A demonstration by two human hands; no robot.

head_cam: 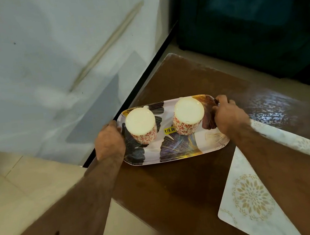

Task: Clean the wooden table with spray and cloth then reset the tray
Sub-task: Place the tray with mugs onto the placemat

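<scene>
A pale placemat [246,200] lies at the table's [177,183] near right edge. Beyond it, the left hand [109,140] and right hand [228,116] each grip an end of the tray [175,150], apparently resting by the table's left edge, with two cups [141,126] on it.

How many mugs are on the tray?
2: one mug near the tray's left end by the left hand, the other toward the right hand.
</scene>
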